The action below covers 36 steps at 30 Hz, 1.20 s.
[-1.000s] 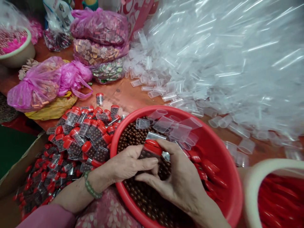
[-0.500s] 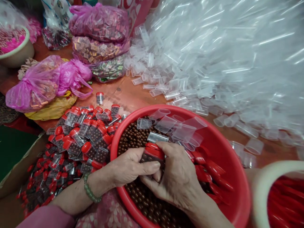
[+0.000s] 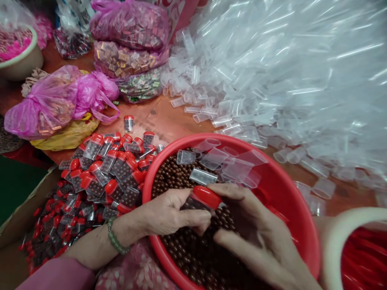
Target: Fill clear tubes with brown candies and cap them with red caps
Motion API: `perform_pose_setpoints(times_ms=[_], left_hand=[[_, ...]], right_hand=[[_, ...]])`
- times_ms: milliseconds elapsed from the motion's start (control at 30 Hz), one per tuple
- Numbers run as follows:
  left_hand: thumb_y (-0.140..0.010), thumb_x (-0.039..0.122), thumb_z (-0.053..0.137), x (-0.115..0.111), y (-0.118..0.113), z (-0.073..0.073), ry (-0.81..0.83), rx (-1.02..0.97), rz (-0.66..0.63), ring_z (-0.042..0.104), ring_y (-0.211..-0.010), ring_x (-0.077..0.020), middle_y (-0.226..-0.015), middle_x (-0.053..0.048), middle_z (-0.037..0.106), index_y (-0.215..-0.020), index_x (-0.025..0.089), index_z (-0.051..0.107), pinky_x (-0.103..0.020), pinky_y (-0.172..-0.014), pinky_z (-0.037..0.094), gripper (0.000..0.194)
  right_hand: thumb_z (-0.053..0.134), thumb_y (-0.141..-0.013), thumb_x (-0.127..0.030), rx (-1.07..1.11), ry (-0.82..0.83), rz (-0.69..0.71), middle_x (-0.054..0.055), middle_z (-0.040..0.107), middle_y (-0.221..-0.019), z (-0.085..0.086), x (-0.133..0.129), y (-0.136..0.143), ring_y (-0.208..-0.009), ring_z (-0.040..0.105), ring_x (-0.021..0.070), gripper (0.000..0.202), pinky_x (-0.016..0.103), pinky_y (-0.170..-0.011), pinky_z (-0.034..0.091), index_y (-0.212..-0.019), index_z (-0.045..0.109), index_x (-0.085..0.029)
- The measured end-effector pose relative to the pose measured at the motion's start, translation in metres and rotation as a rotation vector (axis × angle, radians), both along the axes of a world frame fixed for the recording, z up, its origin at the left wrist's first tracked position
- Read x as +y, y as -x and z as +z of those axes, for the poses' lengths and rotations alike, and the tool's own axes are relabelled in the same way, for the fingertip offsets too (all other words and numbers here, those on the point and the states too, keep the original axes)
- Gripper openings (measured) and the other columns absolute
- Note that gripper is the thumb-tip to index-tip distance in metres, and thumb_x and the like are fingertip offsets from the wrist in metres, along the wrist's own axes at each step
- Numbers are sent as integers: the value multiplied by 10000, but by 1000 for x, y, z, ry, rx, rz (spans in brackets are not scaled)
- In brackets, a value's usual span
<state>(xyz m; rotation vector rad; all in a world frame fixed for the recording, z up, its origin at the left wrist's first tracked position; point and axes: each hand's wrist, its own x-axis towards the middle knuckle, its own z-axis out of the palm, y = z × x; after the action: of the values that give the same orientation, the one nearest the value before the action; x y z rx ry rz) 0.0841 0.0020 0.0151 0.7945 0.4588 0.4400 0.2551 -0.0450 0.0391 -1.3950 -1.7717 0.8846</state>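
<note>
A clear container with a red cap is pinched between the thumb and fingers of my left hand, tilted above a red basin. My right hand is just right of it, thumb and fingers spread, the fingertips beside the cap. Brown balls fill the left and front of the basin. Several clear empty tubes lie on the balls and against the basin's back wall. Left of the basin rises a heap of filled, red-capped containers.
A large pile of clear tubes covers the back right. Pink bags and stacked bags of small pieces stand at the back left. A pale tub holds red pieces at right. One capped container stands alone.
My right hand has moved right, off the container, and its fingers have spread. The container in my left hand now tilts, with its red cap more exposed. The view has shifted slightly.
</note>
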Motion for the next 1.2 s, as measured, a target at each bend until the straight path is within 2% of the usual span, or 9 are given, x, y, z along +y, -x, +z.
perform_pose_setpoints(times_ms=[133, 333, 533, 633, 767, 833, 900, 1000, 1200], left_hand=[[-820, 396, 667, 2, -1, 3, -101, 82, -26, 470, -635, -96, -669, 20, 516, -731, 165, 516, -244, -661, 407, 290], [-826, 286, 645, 1, -1, 5, -87, 139, 23, 464, -636, -94, -677, 22, 523, -748, 165, 515, -240, -659, 407, 195], [-821, 335, 676, 0, -2, 6, -70, 148, 27, 457, -648, -95, -684, 25, 514, -759, 163, 514, -243, -663, 400, 245], [-810, 423, 691, -2, -3, 8, -56, 146, 18, 451, -652, -100, -685, 20, 505, -745, 161, 509, -251, -662, 395, 326], [-777, 484, 723, -3, -2, 8, -10, 151, 36, 450, -662, -101, -704, 23, 504, -766, 164, 514, -252, -664, 392, 382], [-756, 545, 727, -2, -2, 6, -7, 125, 48, 456, -665, -103, -707, 22, 511, -766, 165, 522, -256, -673, 394, 432], [-737, 619, 712, -1, -2, 4, -11, 83, 48, 462, -658, -103, -695, 17, 519, -734, 162, 523, -257, -673, 392, 494], [-722, 651, 712, -1, -1, 1, 36, 52, 50, 466, -626, -92, -671, 12, 532, -707, 154, 527, -240, -628, 380, 531], [-704, 626, 744, -4, -2, -1, 107, 54, 75, 475, -615, -83, -663, 20, 540, -707, 151, 543, -233, -618, 384, 516]], right_hand=[[668, -878, -299, 93, 68, -94, -4, 702, -786, 3, 9, -3, -678, 679, 156, 47, 242, -603, 565, -891, 678, -256], [703, -843, -253, 266, 50, -309, 1, 708, -778, -9, 7, 14, -670, 681, 150, 24, 238, -589, 586, -843, 681, -244], [670, -859, -188, 256, -39, -315, -11, 673, -718, -9, 4, 23, -615, 642, 140, 70, 234, -542, 565, -820, 667, -246], [647, -870, -159, 187, -110, -296, -19, 642, -692, -13, 0, 24, -581, 616, 137, 94, 237, -507, 542, -847, 656, -249], [591, -895, -118, -4, -269, -260, 5, 661, -787, -22, -6, 20, -668, 651, 155, 153, 269, -588, 560, -969, 624, -248], [577, -922, -230, -140, -330, -162, 45, 673, -882, -23, -8, 14, -741, 683, 207, 210, 336, -620, 580, -1131, 565, -242], [593, -905, -434, -301, -367, -58, 96, 669, -940, -22, -7, 9, -795, 693, 287, 441, 427, -621, 586, -1274, 474, -223], [613, -834, -609, -517, -451, 5, 147, 658, -936, -20, -3, 7, -801, 679, 353, 687, 487, -601, 572, -1331, 418, -176], [592, -816, -353, -559, -537, -60, 95, 600, -843, -26, 2, 14, -692, 625, 286, 514, 400, -512, 521, -1267, 398, -202]])
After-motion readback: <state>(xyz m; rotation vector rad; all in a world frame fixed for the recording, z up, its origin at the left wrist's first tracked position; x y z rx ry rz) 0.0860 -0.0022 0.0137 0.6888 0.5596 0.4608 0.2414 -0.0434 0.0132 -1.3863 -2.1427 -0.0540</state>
